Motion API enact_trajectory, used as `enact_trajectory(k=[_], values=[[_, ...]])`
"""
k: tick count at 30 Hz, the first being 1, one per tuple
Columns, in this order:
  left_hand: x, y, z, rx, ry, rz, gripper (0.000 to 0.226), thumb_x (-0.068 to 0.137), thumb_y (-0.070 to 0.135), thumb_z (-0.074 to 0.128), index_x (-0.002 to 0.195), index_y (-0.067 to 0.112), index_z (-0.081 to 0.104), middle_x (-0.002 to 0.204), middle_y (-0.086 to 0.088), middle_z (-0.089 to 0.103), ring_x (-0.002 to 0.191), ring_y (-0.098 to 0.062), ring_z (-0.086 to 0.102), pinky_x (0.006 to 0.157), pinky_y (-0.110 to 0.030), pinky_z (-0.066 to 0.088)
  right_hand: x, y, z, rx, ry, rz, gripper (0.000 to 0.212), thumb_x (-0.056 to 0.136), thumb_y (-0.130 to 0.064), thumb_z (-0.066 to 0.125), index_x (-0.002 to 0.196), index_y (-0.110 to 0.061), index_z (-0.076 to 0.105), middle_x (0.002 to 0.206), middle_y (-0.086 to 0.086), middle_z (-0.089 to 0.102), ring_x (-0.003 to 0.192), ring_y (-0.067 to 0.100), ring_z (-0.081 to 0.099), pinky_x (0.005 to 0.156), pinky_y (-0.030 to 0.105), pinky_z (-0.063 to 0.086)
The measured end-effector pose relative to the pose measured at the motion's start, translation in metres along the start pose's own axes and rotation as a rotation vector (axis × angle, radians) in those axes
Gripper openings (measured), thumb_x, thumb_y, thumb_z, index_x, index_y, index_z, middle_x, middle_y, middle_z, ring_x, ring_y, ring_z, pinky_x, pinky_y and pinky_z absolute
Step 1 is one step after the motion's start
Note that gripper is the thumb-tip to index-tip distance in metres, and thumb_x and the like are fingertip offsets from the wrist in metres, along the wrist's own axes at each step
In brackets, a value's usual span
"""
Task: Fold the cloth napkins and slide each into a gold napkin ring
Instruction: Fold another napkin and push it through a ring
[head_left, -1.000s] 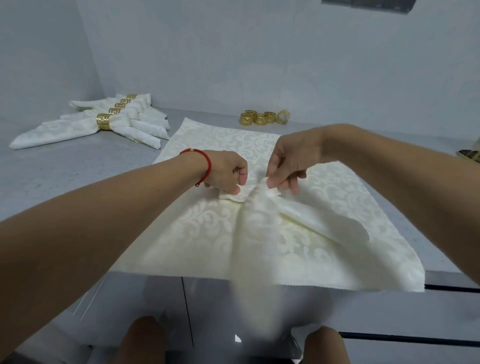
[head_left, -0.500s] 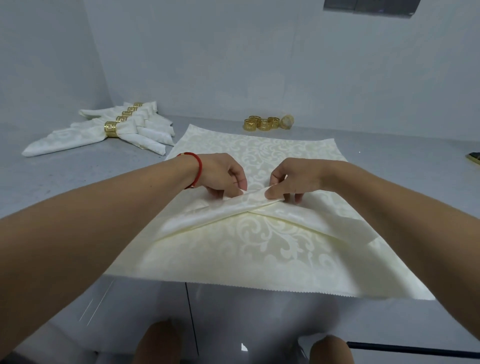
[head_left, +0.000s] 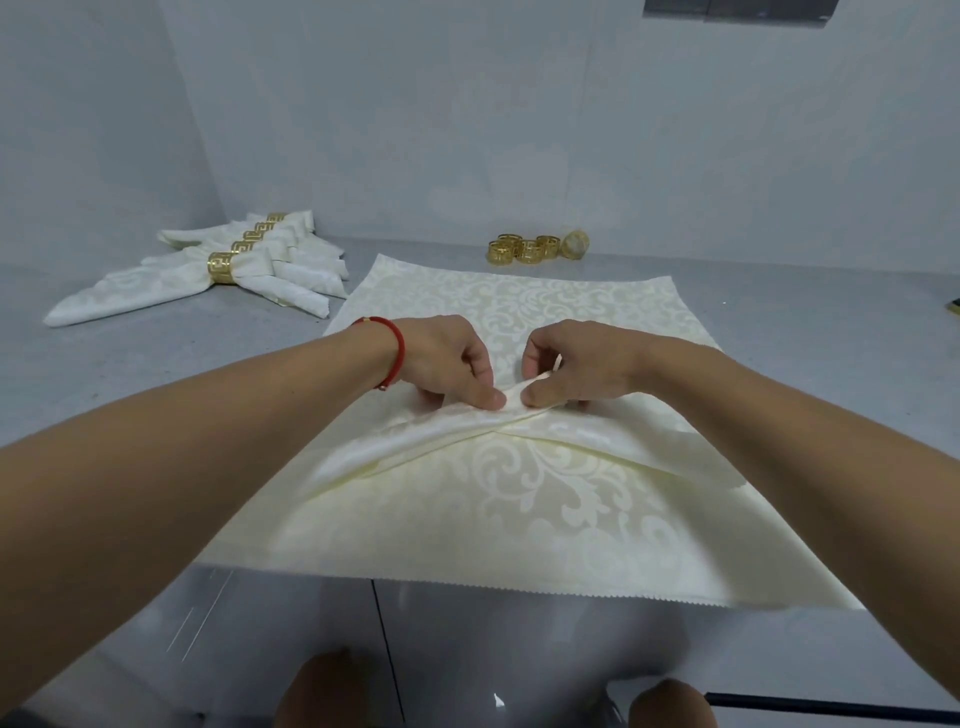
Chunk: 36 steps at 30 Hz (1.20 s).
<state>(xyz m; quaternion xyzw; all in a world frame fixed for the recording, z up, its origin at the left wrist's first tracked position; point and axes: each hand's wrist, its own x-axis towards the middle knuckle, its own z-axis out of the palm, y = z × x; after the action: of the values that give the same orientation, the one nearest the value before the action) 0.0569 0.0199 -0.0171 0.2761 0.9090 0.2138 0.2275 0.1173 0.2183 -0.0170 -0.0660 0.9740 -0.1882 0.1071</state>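
The left hand (head_left: 447, 358) and right hand (head_left: 566, 364) each pinched the napkin's (head_left: 519, 493) gathered fold at the desk's (head_left: 104, 374) centre. Loose rings (head_left: 524, 248) sat at 12 o'clock, ringed napkins (head_left: 208, 270) at 10 o'clock.

Pale grey walls (head_left: 467, 130), grey tabletop (head_left: 130, 374), dark window edge (head_left: 737, 8).

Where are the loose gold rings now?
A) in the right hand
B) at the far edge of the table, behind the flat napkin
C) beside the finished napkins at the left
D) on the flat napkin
B: the loose rings stand at the table's far edge, beyond the flat napkin.
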Motion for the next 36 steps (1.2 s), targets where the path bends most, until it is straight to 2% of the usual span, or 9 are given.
enact_trajectory(k=[4,8,11,16,21,25,28,32,36], values=[[0.003,0.0,0.002,0.058,-0.047,0.001,0.032,0.084,0.047,0.075,0.09,0.016,0.069,0.083,0.0,0.058,0.064,-0.016,0.051,0.068,-0.027,0.048,-0.024,-0.008,0.01,-0.132,0.228,-0.324,0.032,0.091,-0.042,0.069,0.117,-0.026,0.061,0.113,-0.011,0.061,0.103,0.01,0.058,0.085,0.03,0.049],[0.002,0.005,-0.006,0.105,-0.135,-0.006,0.027,0.094,0.042,0.065,0.09,0.015,0.06,0.085,-0.003,0.053,0.067,-0.017,0.049,0.065,-0.027,0.046,-0.034,-0.003,0.029,-0.444,0.243,-0.377,0.038,0.096,-0.044,0.06,0.128,-0.025,0.049,0.119,-0.007,0.055,0.104,0.016,0.054,0.08,0.036,0.05],[0.003,0.011,-0.008,0.119,-0.152,-0.025,0.026,0.096,0.041,0.062,0.089,0.016,0.057,0.083,-0.003,0.051,0.066,-0.016,0.049,0.064,-0.026,0.046,-0.027,0.005,0.032,-0.397,0.323,-0.415,0.026,0.099,-0.03,0.058,0.124,-0.023,0.056,0.111,-0.006,0.061,0.096,0.016,0.056,0.07,0.032,0.043],[0.0,0.006,0.003,0.166,0.121,0.104,0.019,0.091,0.042,0.066,0.099,0.026,0.058,0.092,0.008,0.062,0.08,-0.013,0.058,0.068,-0.024,0.045,-0.01,0.009,0.02,-0.124,0.297,-0.356,0.019,0.091,-0.017,0.061,0.104,-0.026,0.072,0.083,-0.009,0.07,0.072,0.006,0.061,0.065,0.023,0.046],[-0.012,-0.008,0.027,0.048,0.452,0.343,0.005,0.083,0.029,0.077,0.083,0.026,0.074,0.087,0.014,0.07,0.084,0.001,0.061,0.074,-0.014,0.045,0.005,0.013,0.01,-0.043,0.268,-0.32,0.013,0.088,-0.026,0.068,0.094,-0.036,0.072,0.103,-0.019,0.063,0.1,0.001,0.06,0.089,0.03,0.053],[-0.005,-0.006,0.032,0.284,0.512,0.354,0.01,0.086,0.032,0.072,0.082,0.024,0.074,0.086,0.011,0.069,0.087,-0.007,0.054,0.076,-0.025,0.045,0.013,0.009,0.004,-0.059,0.202,-0.295,0.012,0.089,-0.021,0.072,0.094,-0.03,0.078,0.091,-0.012,0.074,0.087,0.005,0.068,0.084,0.037,0.057],[0.001,-0.001,0.033,0.414,0.514,0.322,0.01,0.086,0.028,0.068,0.077,0.022,0.067,0.078,0.01,0.064,0.08,-0.012,0.054,0.067,-0.026,0.041,0.014,0.009,0.006,-0.13,0.23,-0.312,0.015,0.087,-0.022,0.067,0.096,-0.031,0.074,0.086,-0.012,0.074,0.084,0.009,0.069,0.08,0.04,0.057],[0.004,0.003,0.032,0.397,0.5,0.285,0.025,0.08,0.024,0.07,0.065,0.028,0.05,0.063,0.014,0.051,0.062,-0.008,0.048,0.057,-0.021,0.032,0.01,0.016,0.011,-0.224,0.239,-0.361,0.029,0.086,-0.038,0.074,0.112,-0.032,0.063,0.101,-0.012,0.073,0.093,0.013,0.066,0.081,0.04,0.055],[0.004,0.013,0.025,0.408,0.433,0.253,0.017,0.083,0.023,0.071,0.07,0.025,0.059,0.075,0.008,0.06,0.07,-0.007,0.047,0.066,-0.023,0.041,0.009,0.021,0.017,-0.271,0.261,-0.391,0.02,0.091,-0.034,0.073,0.11,-0.027,0.069,0.103,-0.008,0.071,0.092,0.013,0.063,0.082,0.04,0.054]])
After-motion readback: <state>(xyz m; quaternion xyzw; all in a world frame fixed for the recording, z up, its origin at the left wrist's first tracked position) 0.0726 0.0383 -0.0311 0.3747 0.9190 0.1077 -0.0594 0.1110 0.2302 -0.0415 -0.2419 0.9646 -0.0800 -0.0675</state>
